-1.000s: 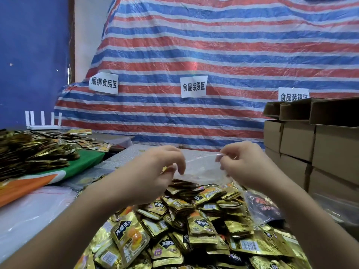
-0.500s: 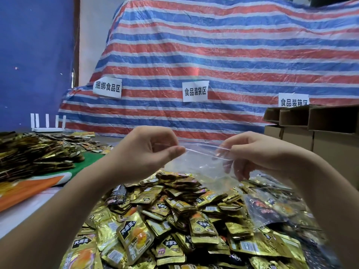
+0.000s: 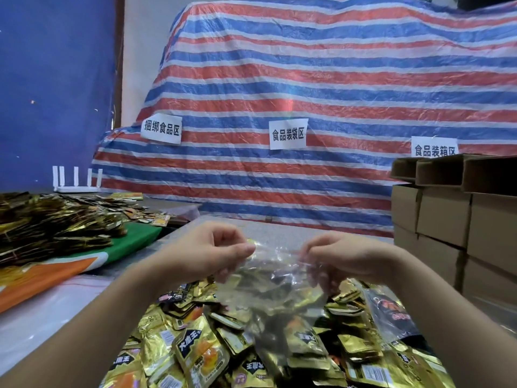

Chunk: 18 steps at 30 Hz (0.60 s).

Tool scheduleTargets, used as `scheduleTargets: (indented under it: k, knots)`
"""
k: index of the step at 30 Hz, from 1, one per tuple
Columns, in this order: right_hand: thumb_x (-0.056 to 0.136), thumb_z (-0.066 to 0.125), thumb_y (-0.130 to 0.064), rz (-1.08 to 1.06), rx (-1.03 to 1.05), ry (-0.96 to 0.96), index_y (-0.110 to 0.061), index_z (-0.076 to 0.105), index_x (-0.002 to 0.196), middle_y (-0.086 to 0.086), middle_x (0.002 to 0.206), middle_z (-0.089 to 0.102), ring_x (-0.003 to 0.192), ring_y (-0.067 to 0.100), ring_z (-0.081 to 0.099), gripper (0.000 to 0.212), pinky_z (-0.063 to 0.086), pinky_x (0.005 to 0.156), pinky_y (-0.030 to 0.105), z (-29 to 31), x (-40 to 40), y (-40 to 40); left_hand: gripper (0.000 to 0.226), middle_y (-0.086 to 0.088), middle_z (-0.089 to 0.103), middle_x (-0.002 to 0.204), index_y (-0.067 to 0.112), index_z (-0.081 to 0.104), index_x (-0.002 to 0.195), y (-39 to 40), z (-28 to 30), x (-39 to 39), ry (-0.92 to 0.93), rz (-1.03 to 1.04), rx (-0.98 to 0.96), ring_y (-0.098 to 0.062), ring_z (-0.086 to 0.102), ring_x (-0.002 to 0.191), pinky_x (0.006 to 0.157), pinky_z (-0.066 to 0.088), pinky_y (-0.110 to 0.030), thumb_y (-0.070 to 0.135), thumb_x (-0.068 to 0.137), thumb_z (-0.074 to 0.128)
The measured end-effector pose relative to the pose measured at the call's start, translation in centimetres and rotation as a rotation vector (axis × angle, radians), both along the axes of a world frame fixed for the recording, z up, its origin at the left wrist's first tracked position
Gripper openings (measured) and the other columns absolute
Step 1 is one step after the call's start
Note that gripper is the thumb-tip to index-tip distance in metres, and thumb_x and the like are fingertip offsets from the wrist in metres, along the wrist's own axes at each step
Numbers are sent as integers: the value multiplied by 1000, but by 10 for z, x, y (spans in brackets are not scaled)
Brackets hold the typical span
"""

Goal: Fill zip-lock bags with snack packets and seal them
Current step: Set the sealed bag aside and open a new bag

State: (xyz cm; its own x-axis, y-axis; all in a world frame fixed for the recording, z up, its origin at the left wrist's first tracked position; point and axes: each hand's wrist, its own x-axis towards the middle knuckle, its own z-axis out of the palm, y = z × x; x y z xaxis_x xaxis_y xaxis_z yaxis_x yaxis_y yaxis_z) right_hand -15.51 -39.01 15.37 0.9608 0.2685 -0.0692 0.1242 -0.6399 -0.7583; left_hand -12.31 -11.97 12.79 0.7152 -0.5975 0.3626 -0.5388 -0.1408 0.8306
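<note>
1. Zip-lock bag [image 3: 275,273], clear and crinkled, hangs between the two hands just above the heap of snack packets [image 3: 251,340]. Its mouth is stretched across the top; its body droops toward the pile. I cannot tell whether any packets are inside, since the gold wrappers show straight through the film.

2. Left hand [image 3: 212,253] pinches the bag's top edge at its left end, thumb pressed against the curled fingers, so this grip is narrow and closed on the film. The wrist is bent slightly inward, forearm rising from the lower left.

3. Right hand [image 3: 344,257] holds the opposite end of the mouth, fingers curled down over the plastic with the tips showing through it. Its grip is likewise closed on the bag, forearm coming in from the lower right.

4. Holding the rim at both ends keeps the zip line taut and level, which likely suits either parting the mouth or running the seal closed; which of the two is under way I cannot say.

5. Keeping the bag low over the pile puts the packets within easy reach for filling.

6. Further out, the counter [image 3: 50,317] carries a second mound of gold packets [image 3: 50,228] on the left, stacked cardboard boxes [image 3: 453,219] stand to the right, and a striped tarpaulin [image 3: 307,79] with paper labels hangs behind.
</note>
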Motion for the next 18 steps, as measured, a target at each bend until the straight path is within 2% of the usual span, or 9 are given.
scheduleTargets:
  k: [3,5,7,9,12,13,15,17,18]
  knots:
    - [101,53,-16,-140,-121,-153,-11,66,88,-3,63,66,54,10,61,19,47,50,21,-19,30,5,25,2,64,64,14,66,82,-4,-23,20,-156,194,153,-9,59,58,61,52,-28,39,86,66]
    - [102,55,-28,-198,-70,-206,-11,69,89,-6,60,65,51,4,59,25,45,49,17,-31,49,6,20,6,64,64,19,66,80,-6,-35,32,-224,264,158,-6,58,59,65,50,-30,36,91,65]
    - [104,47,-40,-269,57,-194,-9,70,92,-5,64,67,51,2,59,40,44,47,14,-38,64,5,18,13,63,63,23,66,79,-6,-43,40,-290,299,171,2,55,58,60,45,-22,35,92,64]
    - [106,40,-39,-356,157,-168,-7,70,92,1,73,69,54,4,61,46,45,46,14,-44,77,2,17,18,64,66,25,65,79,-3,-49,46,-303,266,207,2,57,60,60,43,-16,38,92,64]
    - [105,49,-28,-407,104,-220,-8,69,89,4,77,67,53,2,58,33,42,44,12,-55,94,-9,17,11,66,72,30,64,77,4,-56,50,-245,152,209,-6,63,66,63,50,-21,42,89,64]
    - [102,54,-26,-393,39,-262,-10,69,90,3,81,68,57,1,60,26,43,48,12,-58,99,-11,17,8,67,73,31,64,77,5,-58,50,-224,129,195,-9,64,67,63,52,-23,43,89,64]
    - [96,64,-25,-293,-120,-334,-17,69,106,-1,101,70,88,5,66,14,50,70,15,-63,107,-15,15,4,68,76,33,64,79,5,-62,48,-197,95,163,-11,66,67,63,54,-24,45,87,64]
    - [90,69,-23,-119,-248,-307,-25,58,131,-8,130,60,119,9,56,42,46,95,22,-66,114,-11,22,0,67,74,29,64,80,1,-65,46,-210,84,134,-14,67,64,59,54,-24,50,85,63]
    - [88,71,-26,-50,-309,-268,-28,51,139,-12,138,51,126,7,48,56,40,101,23,-67,116,-6,29,-3,67,73,27,65,79,0,-66,46,-223,90,123,-16,67,63,57,54,-27,55,84,62]
